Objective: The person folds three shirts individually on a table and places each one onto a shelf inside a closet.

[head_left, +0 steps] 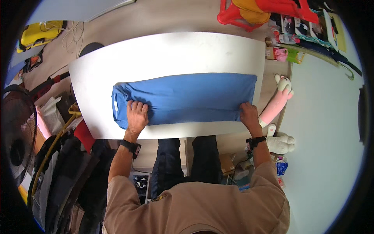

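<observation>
Gently does it: soft blue cloth under two curled hands

A folded blue garment (194,95) lies lengthwise on the white bench (167,56), along the side nearer the person, with bare bench top showing beyond it. The left hand (137,115) is curled closed on the near part of the cloth, close to its left end, where wrinkles gather around the knuckles. The right hand (249,114) is bent closed on the near right corner; how much fabric sits between finger and thumb is hidden on both sides. A small white label (115,106) shows at the rumpled left end, while the middle and right lie fairly smooth.

The garment looks light, limp and soft, probably a thin knit that creases easily and has little stiffness of its own. It seems in no danger of breaking, though its layers could slide over each other or bunch if pulled from one point alone. The best hold is probably a pinch through all the layers at both ends of the near edge, with even tension between the hands; the bunched left end likely needs flattening before a firm grip there
</observation>
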Action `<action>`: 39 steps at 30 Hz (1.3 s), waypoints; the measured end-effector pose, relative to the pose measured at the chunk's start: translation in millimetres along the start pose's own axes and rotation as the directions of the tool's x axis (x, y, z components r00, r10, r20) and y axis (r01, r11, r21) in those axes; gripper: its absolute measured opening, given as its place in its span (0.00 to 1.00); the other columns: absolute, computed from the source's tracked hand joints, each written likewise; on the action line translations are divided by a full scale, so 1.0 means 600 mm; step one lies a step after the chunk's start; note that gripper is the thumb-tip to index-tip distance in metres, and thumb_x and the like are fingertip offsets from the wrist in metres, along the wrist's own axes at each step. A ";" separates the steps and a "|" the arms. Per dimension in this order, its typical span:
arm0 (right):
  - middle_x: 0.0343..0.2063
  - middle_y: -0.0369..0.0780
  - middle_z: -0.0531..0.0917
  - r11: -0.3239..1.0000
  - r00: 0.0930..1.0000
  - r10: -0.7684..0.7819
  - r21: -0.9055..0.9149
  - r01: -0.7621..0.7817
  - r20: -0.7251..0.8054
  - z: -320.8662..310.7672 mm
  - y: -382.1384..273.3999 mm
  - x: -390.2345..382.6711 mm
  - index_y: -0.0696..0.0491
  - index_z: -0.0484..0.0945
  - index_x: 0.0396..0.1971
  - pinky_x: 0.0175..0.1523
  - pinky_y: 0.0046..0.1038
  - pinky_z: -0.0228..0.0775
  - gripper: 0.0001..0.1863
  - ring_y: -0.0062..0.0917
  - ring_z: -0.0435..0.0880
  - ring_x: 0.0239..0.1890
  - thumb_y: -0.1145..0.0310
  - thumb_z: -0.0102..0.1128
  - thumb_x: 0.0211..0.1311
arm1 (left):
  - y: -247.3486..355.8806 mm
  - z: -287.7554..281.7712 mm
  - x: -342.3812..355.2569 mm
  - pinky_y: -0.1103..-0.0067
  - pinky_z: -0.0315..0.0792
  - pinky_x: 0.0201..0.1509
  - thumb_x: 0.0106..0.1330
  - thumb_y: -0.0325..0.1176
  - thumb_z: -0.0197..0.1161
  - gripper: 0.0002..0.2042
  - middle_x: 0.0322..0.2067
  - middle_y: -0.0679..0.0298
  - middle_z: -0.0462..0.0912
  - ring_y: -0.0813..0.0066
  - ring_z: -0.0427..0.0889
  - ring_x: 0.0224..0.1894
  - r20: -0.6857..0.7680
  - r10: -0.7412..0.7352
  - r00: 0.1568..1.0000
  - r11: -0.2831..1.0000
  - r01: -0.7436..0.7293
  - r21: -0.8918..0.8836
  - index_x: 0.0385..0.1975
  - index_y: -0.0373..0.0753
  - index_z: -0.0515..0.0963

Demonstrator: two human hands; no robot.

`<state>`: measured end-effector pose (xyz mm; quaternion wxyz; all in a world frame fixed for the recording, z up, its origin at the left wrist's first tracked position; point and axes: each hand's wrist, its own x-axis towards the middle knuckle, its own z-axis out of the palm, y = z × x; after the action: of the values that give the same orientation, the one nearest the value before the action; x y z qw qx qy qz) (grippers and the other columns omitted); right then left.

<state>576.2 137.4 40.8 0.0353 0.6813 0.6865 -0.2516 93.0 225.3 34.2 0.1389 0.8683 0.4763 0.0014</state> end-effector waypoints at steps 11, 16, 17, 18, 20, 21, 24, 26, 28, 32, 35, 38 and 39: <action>0.28 0.45 0.81 0.932 0.967 0.144 0.357 -0.061 -0.211 0.071 -0.147 0.031 0.55 0.77 0.33 0.35 0.38 0.72 0.08 0.40 0.80 0.30 0.65 0.59 0.60 | 0.003 0.011 0.008 0.65 0.65 0.47 0.50 0.27 0.58 0.12 0.33 0.57 0.76 0.58 0.73 0.42 0.201 0.065 0.977 0.998 -0.062 -0.025 0.37 0.38 0.77; 0.21 0.45 0.80 0.837 0.909 0.417 0.394 -0.379 -0.012 0.105 -0.156 0.075 0.58 0.77 0.26 0.30 0.36 0.69 0.16 0.39 0.78 0.24 0.58 0.60 0.61 | 0.003 -0.003 0.014 0.67 0.63 0.44 0.49 0.28 0.59 0.13 0.34 0.56 0.76 0.59 0.72 0.41 0.242 0.076 0.967 0.997 -0.073 -0.024 0.36 0.38 0.75; 0.20 0.45 0.79 0.782 0.882 0.464 0.432 -0.449 0.076 0.102 -0.156 0.079 0.58 0.77 0.25 0.30 0.35 0.68 0.17 0.37 0.78 0.23 0.57 0.61 0.59 | 0.000 -0.005 0.014 0.67 0.62 0.43 0.46 0.26 0.60 0.14 0.33 0.57 0.75 0.59 0.71 0.40 0.221 0.080 0.972 0.996 -0.068 -0.058 0.36 0.38 0.75; 0.18 0.45 0.79 0.725 0.849 0.503 0.457 -0.516 0.162 0.097 -0.150 0.084 0.59 0.77 0.23 0.30 0.34 0.67 0.19 0.36 0.77 0.23 0.56 0.62 0.58 | 0.003 -0.010 0.022 0.65 0.63 0.47 0.46 0.27 0.62 0.16 0.37 0.55 0.75 0.56 0.71 0.44 0.325 0.034 0.945 0.997 -0.011 -0.072 0.38 0.36 0.75; 0.18 0.44 0.79 0.734 0.869 0.474 0.482 -0.478 0.141 0.109 -0.142 0.072 0.59 0.77 0.24 0.31 0.34 0.68 0.18 0.35 0.77 0.23 0.57 0.63 0.57 | 0.003 -0.022 0.036 0.62 0.63 0.51 0.47 0.28 0.62 0.17 0.40 0.53 0.75 0.55 0.71 0.48 0.159 0.092 0.983 0.991 -0.075 -0.111 0.39 0.35 0.75; 0.18 0.43 0.79 0.735 0.882 0.456 0.507 -0.450 0.120 0.114 -0.144 0.064 0.58 0.78 0.24 0.31 0.34 0.69 0.17 0.34 0.77 0.22 0.58 0.63 0.57 | 0.004 -0.029 0.040 0.59 0.62 0.55 0.48 0.29 0.62 0.17 0.42 0.52 0.75 0.53 0.71 0.51 -0.010 0.158 0.987 0.978 -0.158 -0.138 0.41 0.35 0.75; 0.19 0.41 0.80 0.745 0.860 0.508 0.524 -0.413 -0.044 0.127 -0.179 0.050 0.57 0.79 0.25 0.32 0.33 0.70 0.13 0.32 0.78 0.23 0.61 0.65 0.55 | 0.011 -0.035 0.053 0.52 0.51 0.67 0.53 0.33 0.63 0.26 0.59 0.46 0.66 0.44 0.60 0.64 -0.029 0.036 0.999 0.978 -0.041 -0.202 0.54 0.35 0.71; 0.19 0.41 0.80 0.738 0.844 0.533 0.520 -0.429 -0.059 0.133 -0.185 0.042 0.57 0.79 0.25 0.32 0.32 0.71 0.12 0.31 0.78 0.23 0.63 0.66 0.54 | 0.002 -0.014 0.056 0.49 0.42 0.71 0.56 0.38 0.62 0.33 0.68 0.47 0.53 0.40 0.48 0.70 -0.016 -0.067 0.998 0.978 0.063 -0.198 0.64 0.38 0.63; 0.18 0.41 0.80 0.727 0.825 0.560 0.524 -0.445 -0.077 0.140 -0.189 0.049 0.57 0.80 0.25 0.32 0.31 0.72 0.11 0.30 0.79 0.23 0.64 0.67 0.52 | -0.031 0.033 0.043 0.49 0.40 0.71 0.59 0.41 0.58 0.32 0.69 0.47 0.52 0.40 0.46 0.71 -0.012 -0.151 0.988 0.978 0.148 -0.146 0.65 0.38 0.61; 0.18 0.41 0.81 0.756 0.815 0.541 0.543 -0.364 -0.207 0.145 -0.163 0.050 0.56 0.81 0.24 0.29 0.29 0.72 0.11 0.27 0.79 0.20 0.64 0.70 0.50 | -0.041 0.067 0.052 0.47 0.37 0.71 0.61 0.46 0.55 0.34 0.70 0.48 0.49 0.40 0.43 0.71 -0.001 -0.236 0.972 0.969 0.235 -0.072 0.67 0.40 0.59; 0.18 0.41 0.82 0.751 0.821 0.531 0.565 -0.343 -0.208 0.143 -0.169 0.037 0.56 0.81 0.25 0.29 0.28 0.72 0.11 0.26 0.79 0.20 0.64 0.70 0.50 | -0.043 0.066 0.051 0.47 0.36 0.71 0.59 0.46 0.56 0.35 0.71 0.48 0.48 0.40 0.41 0.72 0.013 -0.231 0.973 0.972 0.232 -0.049 0.68 0.42 0.57; 0.21 0.40 0.82 0.685 0.826 0.547 0.642 -0.346 -0.138 0.134 -0.183 0.044 0.57 0.81 0.28 0.31 0.27 0.73 0.10 0.25 0.79 0.22 0.66 0.68 0.52 | -0.049 0.072 0.040 0.48 0.34 0.71 0.57 0.42 0.57 0.36 0.70 0.47 0.48 0.41 0.41 0.72 -0.013 -0.219 0.976 0.975 0.220 0.037 0.67 0.40 0.56; 0.22 0.40 0.83 0.649 0.829 0.549 0.681 -0.341 -0.108 0.136 -0.180 0.037 0.58 0.80 0.29 0.33 0.27 0.73 0.09 0.24 0.79 0.23 0.68 0.66 0.54 | -0.038 0.061 0.053 0.48 0.34 0.71 0.57 0.42 0.57 0.36 0.70 0.47 0.48 0.41 0.41 0.72 -0.016 -0.192 0.981 0.981 0.193 0.024 0.67 0.40 0.56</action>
<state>447.7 131.7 -6.6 -0.2417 0.8310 0.3654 -0.3428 96.2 254.4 -11.0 0.1241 0.8198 0.5589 -0.0121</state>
